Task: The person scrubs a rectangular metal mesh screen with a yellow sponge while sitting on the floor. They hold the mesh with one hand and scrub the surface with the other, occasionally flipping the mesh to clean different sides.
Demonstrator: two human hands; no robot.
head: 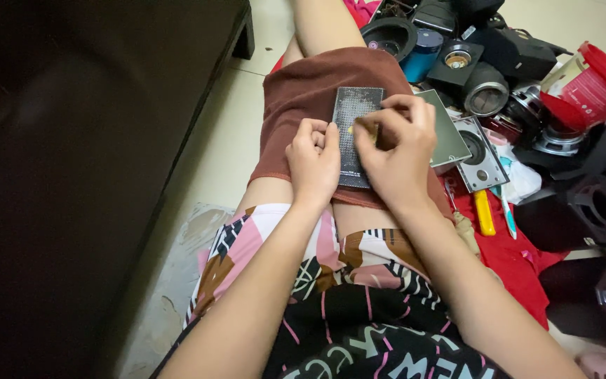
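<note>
My right hand [398, 151] has its fingers [380, 130] curled narrow, pinching something small and yellowish [351, 129] against the dark mesh panel [353, 119]; what that small piece is, I cannot tell. My left hand [315, 158] lies just beside it at nine o'clock, fingers folded in tight, their tips pressing the panel's left edge to steady it. The two hands nearly touch over the panel's middle.

The mesh panel is a dark, flat rectangle with a fine dotted grid, lying lengthwise on a brown cloth [303, 98] spread over my thigh. Its far end points to twelve o'clock; its near end is under my hands.

Just at three o'clock from my right hand, a flat grey-green plate [447, 133] sticks out from under my fingers, and past it lies a silver plate with a round hole [482, 151]. At four o'clock a yellow-handled tool [484, 213] rests on a red cloth [510, 256] on the floor. Farther off, from one to two o'clock, loose speaker parts [485, 88] are heaped together, with a blue can [422, 52] among them and a red tub [587, 88] tipped on its side. Dark furniture [71, 175] fills everything at nine o'clock.
</note>
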